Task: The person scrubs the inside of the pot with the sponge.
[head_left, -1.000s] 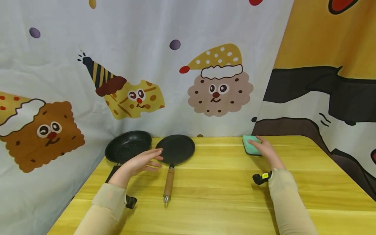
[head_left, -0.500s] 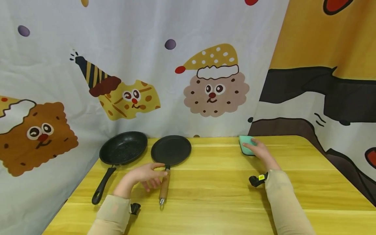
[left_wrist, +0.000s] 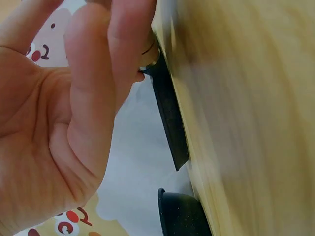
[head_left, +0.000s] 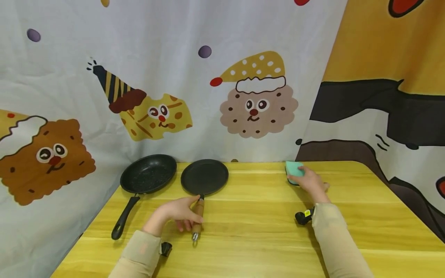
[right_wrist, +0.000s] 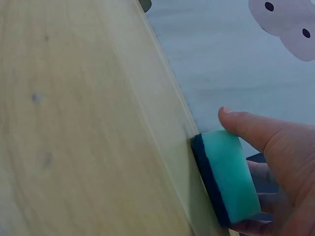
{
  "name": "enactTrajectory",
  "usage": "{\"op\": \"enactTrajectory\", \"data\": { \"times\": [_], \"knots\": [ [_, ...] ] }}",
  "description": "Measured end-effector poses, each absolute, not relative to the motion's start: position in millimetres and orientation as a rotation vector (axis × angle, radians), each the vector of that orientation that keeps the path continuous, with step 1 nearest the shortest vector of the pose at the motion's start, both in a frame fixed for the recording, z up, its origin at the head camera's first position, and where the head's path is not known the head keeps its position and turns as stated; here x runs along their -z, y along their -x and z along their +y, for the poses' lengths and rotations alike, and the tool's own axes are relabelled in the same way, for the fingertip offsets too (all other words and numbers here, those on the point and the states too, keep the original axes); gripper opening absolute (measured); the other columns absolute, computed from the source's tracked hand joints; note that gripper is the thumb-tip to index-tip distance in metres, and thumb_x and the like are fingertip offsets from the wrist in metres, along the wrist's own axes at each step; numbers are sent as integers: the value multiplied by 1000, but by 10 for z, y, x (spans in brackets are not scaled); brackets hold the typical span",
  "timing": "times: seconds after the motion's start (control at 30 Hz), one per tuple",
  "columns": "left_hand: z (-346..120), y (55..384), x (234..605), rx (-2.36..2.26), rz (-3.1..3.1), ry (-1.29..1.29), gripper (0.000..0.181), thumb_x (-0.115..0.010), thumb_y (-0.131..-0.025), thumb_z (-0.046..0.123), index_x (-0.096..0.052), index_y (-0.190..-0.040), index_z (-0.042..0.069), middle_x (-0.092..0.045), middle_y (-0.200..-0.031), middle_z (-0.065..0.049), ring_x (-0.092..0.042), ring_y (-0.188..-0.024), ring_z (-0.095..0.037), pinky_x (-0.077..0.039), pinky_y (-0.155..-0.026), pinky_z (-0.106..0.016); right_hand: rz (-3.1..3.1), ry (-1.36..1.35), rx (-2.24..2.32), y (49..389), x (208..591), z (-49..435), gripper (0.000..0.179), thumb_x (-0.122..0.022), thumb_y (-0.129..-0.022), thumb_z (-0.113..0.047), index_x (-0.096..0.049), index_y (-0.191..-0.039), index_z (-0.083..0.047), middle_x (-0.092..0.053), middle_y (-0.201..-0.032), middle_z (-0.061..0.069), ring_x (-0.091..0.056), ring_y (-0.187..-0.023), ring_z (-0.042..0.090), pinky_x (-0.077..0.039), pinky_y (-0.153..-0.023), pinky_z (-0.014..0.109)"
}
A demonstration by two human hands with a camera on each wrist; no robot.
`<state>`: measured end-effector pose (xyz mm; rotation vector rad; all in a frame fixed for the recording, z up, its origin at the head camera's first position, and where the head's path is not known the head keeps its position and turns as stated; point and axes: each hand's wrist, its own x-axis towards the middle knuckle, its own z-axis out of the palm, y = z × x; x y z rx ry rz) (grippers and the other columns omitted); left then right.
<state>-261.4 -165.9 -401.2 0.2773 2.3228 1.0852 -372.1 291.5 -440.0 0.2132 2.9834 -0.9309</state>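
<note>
A flat black crepe pan (head_left: 205, 177) with a wooden handle lies on the table. My left hand (head_left: 179, 211) is at that handle, thumb on one side and bent fingers on the other. The left wrist view shows the handle partly hidden behind the fingers, with the crepe pan's edge (left_wrist: 170, 118) beyond. On the right, my right hand (head_left: 310, 181) holds a green sponge (head_left: 294, 169) between thumb and fingers. In the right wrist view the sponge (right_wrist: 229, 172) stands on its dark scouring side at the table's back edge.
A deeper speckled black frying pan (head_left: 149, 173) with a black handle sits left of the crepe pan. A curtain (head_left: 208, 116) printed with cartoon food hangs right behind the wooden table (head_left: 250, 224).
My left hand has moved down and right from above the pans to the crepe pan's handle. My right hand's fingers have closed in on the sponge.
</note>
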Motion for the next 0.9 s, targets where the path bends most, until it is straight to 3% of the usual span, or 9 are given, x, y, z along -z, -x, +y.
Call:
{"op": "enactTrajectory", "data": {
  "times": [0.13, 0.27, 0.37, 0.9],
  "knots": [
    [-1623, 2605, 4019, -1072, 2331, -287, 100, -74, -88, 25, -5, -154, -1, -67, -68, -12, -67, -61, -28, -56, -50, -37, 3014, -209, 953, 3715, 4368, 2913, 88, -61, -85, -62, -38, -145, -2, -36, -146, 30, -31, -125, 59, -8, -92, 84],
    [-1609, 2590, 4044, -1077, 2341, -291, 101, -75, -88, 23, -3, -154, -3, -67, -67, -12, -66, -59, -26, -56, -52, -36, 3038, -157, 992, 3715, 4357, 2907, 79, -65, -87, -52, -42, -140, 4, -42, -140, 31, -41, -121, 54, -29, -97, 70],
    [-1610, 2565, 4055, -1086, 2340, -309, 101, -75, -87, 20, -2, -153, -5, -65, -66, -13, -64, -58, -25, -57, -54, -37, 3042, -103, 1031, 3714, 4358, 2911, 72, -66, -88, -43, -45, -137, 6, -44, -137, 33, -44, -118, 51, -40, -95, 59],
    [-1326, 2526, 4026, -1012, 2283, -453, 101, -73, -88, 19, 1, -152, -6, -66, -66, -11, -64, -57, -23, -57, -55, -37, 2962, -109, 1111, 3709, 4346, 3043, 69, -63, -90, -41, -45, -138, 4, -40, -141, 32, -41, -123, 50, -37, -100, 59]
  ]
}}
